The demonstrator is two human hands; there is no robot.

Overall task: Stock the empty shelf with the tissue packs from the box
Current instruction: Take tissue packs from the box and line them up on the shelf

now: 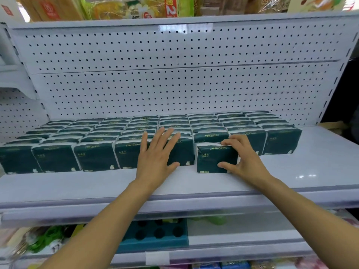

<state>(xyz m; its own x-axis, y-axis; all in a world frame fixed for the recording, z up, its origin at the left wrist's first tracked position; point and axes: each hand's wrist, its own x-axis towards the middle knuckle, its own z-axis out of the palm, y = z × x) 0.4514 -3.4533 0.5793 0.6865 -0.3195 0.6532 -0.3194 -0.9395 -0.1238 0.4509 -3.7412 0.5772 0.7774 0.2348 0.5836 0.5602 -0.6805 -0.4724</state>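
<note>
White shelf (291,167) stood at chest level, with a pegboard back panel (174,88) behind it. Dark green tissue packs (56,158) stood upright in rows running from the back panel toward the front, filling most of the shelf's width; a bare strip of shelf lay in front of them and at the far right end.

Left hand (155,154) lay flat with fingers straight and spread, palm pressed against the front face of a pack in the front row, near the middle of the shelf.

Right hand (240,156) gripped a single tissue pack (213,160) at its right end, thumb on the front face low down, fingers curled over the top edge. This pack stood upright on the shelf, just ahead of the front row and touching or nearly touching the pack behind it; could not tell which.

Packaged goods (136,8) showed on the shelf above. A teal tray with round holes (155,233) sat on the shelf below. The box was not seen.
</note>
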